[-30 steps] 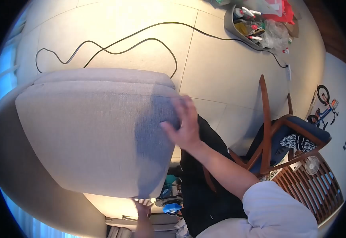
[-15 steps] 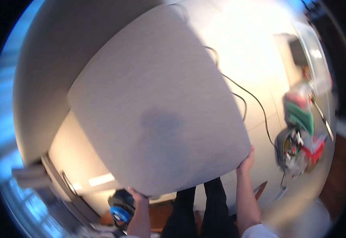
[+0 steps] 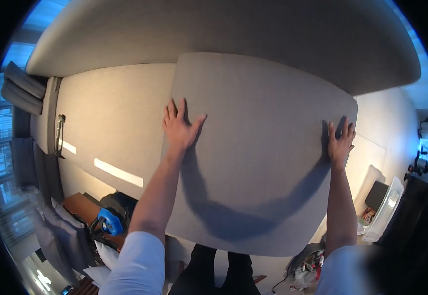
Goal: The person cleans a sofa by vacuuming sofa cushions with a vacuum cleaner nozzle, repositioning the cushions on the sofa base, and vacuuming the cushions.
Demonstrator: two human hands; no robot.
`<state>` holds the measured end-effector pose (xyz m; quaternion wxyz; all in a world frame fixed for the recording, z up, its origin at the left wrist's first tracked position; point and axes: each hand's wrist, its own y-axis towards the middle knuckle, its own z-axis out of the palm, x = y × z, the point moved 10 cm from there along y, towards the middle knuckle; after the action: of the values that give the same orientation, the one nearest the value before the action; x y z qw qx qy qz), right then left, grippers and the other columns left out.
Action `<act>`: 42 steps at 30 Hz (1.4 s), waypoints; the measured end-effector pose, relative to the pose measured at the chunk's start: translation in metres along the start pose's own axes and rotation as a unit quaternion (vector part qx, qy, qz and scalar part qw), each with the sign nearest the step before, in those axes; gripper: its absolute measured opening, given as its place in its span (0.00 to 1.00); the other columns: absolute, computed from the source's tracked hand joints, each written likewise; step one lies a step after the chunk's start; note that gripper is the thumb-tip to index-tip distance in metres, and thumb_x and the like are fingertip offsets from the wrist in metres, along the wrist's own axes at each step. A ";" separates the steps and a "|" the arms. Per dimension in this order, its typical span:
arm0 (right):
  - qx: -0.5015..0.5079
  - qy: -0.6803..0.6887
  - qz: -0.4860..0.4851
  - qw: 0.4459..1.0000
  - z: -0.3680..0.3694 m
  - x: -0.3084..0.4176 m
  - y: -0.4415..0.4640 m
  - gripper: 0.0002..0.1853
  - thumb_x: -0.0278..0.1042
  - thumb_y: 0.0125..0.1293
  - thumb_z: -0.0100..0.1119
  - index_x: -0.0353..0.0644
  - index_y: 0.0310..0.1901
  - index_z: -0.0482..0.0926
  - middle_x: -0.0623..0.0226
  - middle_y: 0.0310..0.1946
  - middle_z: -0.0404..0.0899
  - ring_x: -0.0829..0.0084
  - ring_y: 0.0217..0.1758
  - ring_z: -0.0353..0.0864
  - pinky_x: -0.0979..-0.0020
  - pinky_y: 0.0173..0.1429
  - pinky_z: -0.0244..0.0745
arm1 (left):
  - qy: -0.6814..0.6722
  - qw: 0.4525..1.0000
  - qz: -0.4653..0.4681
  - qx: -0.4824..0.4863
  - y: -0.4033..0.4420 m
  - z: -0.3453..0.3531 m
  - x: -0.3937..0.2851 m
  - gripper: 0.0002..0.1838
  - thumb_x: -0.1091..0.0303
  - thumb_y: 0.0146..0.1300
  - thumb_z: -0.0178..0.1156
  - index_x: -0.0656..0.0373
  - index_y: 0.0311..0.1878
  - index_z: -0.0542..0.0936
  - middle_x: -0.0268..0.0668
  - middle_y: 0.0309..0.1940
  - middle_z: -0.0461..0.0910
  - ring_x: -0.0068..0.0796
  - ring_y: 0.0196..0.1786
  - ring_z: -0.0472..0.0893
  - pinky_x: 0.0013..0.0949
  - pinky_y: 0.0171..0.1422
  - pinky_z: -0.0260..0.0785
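Note:
A large grey sofa cushion (image 3: 258,142) lies on the sofa base, its far edge against the long grey backrest (image 3: 233,29). My left hand (image 3: 178,129) rests near the cushion's left edge, fingers spread. Over at the right edge, my right hand (image 3: 340,141) lies with its fingers stretched out, some of them at the rim. Neither hand grips anything. Shadows of both arms fall across the cushion. To its left, the pale sofa base (image 3: 115,113) shows, with white strips along its front.
A dark strap-like handle (image 3: 60,135) lies at the sofa's left end, near stacked cushions (image 3: 25,91). A black and blue device (image 3: 110,221) stands front left. At right are a clear plastic bin (image 3: 383,211) and a container of assorted items (image 3: 307,268).
The cushion has come down and turned square to the backrest. My hands have left its near corners and now lie on top near its left and right edges. The view has turned too.

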<state>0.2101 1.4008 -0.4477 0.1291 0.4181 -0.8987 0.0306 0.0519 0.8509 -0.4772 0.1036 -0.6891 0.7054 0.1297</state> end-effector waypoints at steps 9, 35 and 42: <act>-0.087 -0.053 0.061 0.993 0.053 -0.031 0.072 0.49 0.76 0.64 0.54 0.58 0.81 0.57 0.45 0.81 0.51 0.41 0.81 0.52 0.38 0.79 0.48 | 0.113 0.990 0.074 0.031 0.168 0.059 -0.095 0.51 0.17 0.56 0.54 0.35 0.78 0.66 0.43 0.83 0.52 0.55 0.85 0.44 0.66 0.82 0.44; 0.218 -0.062 -0.254 0.940 0.070 0.143 0.132 0.43 0.67 0.69 0.54 0.36 0.72 0.70 0.47 0.69 0.72 0.52 0.76 0.68 0.53 0.81 0.59 | 0.128 0.919 0.306 0.213 0.138 0.093 -0.283 0.47 0.24 0.69 0.45 0.58 0.73 0.72 0.46 0.66 0.77 0.45 0.74 0.71 0.48 0.81 0.61; 0.448 -0.118 -0.143 0.875 0.126 0.139 0.155 0.60 0.92 0.58 0.41 0.35 0.68 0.75 0.49 0.58 0.83 0.52 0.66 0.80 0.54 0.70 0.76 | 0.219 0.839 0.251 0.430 0.159 0.155 -0.293 0.59 0.10 0.58 0.34 0.62 0.54 0.84 0.44 0.41 0.86 0.36 0.53 0.86 0.43 0.58 0.80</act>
<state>-0.0196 1.3775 -0.5253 -0.1764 0.5553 -0.7278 0.3618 -0.1041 1.1813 -0.5223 0.1961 -0.3850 0.8435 -0.3191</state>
